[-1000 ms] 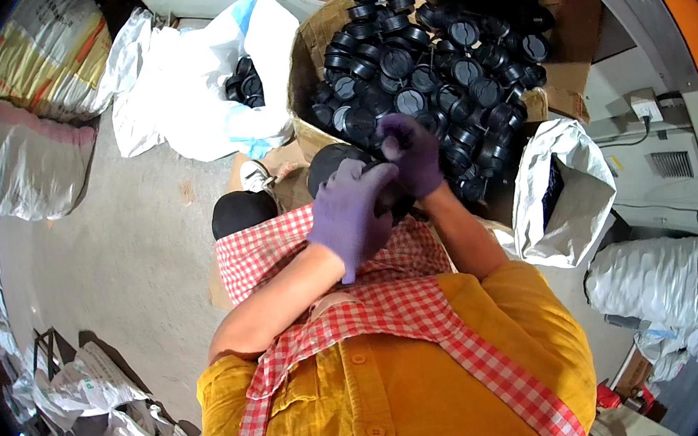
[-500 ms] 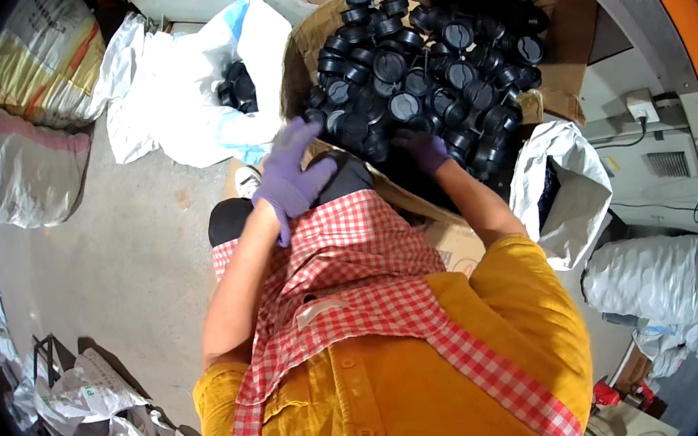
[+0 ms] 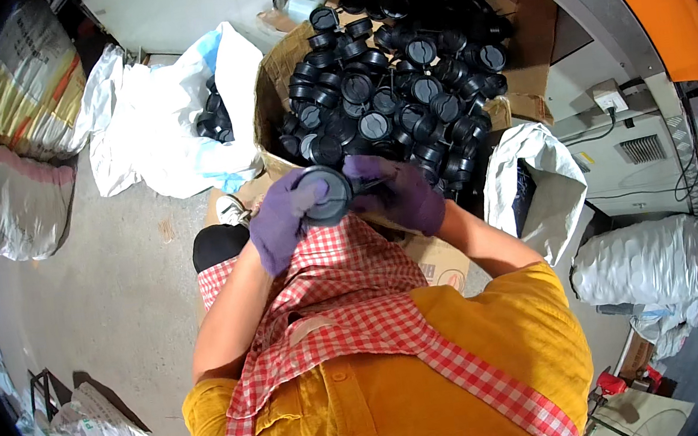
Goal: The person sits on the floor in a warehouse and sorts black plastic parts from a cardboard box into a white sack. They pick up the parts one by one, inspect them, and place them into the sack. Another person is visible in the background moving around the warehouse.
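The purple-gloved left hand point(image 3: 279, 224) grasps a round black plastic cap point(image 3: 330, 200) near a brown cardboard box point(image 3: 272, 85); what the purple-gloved right hand point(image 3: 407, 198) grips is unclear. Two-handed handling seems underway; the next move likely calls for steadiness.

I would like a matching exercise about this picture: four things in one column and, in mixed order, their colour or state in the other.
Column one:
1. left hand
2. apron
3. shirt
4. box

Column two:
A. yellow
B. brown, with a heap of black caps inside
C. red and white checks
D. holding one round black cap

Right pairs: 1-D; 2-C; 3-A; 4-B
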`<state>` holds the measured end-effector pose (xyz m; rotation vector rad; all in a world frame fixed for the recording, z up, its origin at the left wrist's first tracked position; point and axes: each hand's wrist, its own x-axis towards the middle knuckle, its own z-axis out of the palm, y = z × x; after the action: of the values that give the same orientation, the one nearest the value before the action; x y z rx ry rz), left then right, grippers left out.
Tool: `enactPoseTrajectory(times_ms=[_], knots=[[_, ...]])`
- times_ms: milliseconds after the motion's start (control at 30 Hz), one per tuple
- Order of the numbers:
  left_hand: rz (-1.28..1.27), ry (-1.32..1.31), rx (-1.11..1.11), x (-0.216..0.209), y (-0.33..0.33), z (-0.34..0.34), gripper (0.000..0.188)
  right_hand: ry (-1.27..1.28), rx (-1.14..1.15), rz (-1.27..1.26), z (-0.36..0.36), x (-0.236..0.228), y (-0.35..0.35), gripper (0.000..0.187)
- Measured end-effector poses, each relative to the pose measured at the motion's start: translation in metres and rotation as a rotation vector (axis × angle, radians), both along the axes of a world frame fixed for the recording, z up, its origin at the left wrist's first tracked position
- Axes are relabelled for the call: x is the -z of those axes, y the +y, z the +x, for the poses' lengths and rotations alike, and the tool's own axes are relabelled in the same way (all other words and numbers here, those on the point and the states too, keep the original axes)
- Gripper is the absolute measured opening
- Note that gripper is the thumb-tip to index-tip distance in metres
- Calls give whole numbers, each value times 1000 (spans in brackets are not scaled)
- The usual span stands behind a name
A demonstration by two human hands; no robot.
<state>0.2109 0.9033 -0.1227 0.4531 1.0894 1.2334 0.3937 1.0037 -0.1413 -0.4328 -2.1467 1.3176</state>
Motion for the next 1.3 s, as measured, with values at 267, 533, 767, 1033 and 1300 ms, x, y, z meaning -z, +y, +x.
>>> enactPoseTrajectory(times_ms=[267,533,767,1033,1300], knots=[[902,1593,747,-40,-55,-12,24,-501,-693,-487,5,3,-33,28],[305,738,-507,-105,-98,-62,30,-334,-248,-1079,61,-7,12,17],[383,460,45,-1,-54,22,53,131,157,342,-22,-17,-21,12],[458,1281,61,-23,-17,49,38,409,542,-438,-34,34,-21,11],[635,1279,-79,-28,-26,43,48,254,1135,216,112,42,76,13]])
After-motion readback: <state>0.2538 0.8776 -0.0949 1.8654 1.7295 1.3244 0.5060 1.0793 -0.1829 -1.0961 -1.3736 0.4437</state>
